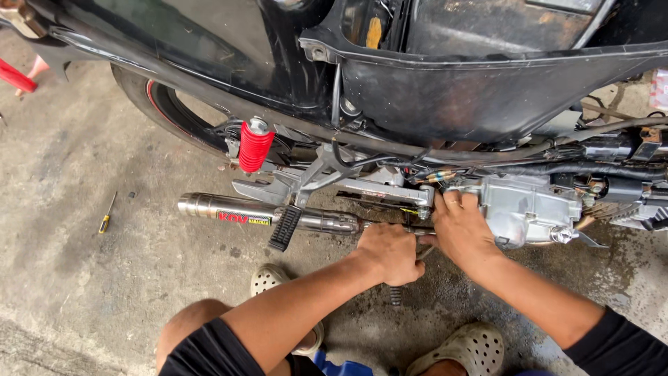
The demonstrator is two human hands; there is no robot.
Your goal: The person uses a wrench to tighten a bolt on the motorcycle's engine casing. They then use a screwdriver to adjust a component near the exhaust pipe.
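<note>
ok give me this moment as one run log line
left hand: fist closed by exhaust pipe joint | right hand: fingers on engine case edge | screwdriver: on floor, apart | red shock: mounted

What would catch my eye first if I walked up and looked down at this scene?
Probably the bright red shock spring standing out against the black motorcycle body at upper left of centre. Next, the two bare hands at the engine: the left hand closed round something low by the chrome exhaust pipe, the right hand pressed against the silver casing. A small yellow-handled screwdriver lies alone on the concrete floor, far left.
</note>
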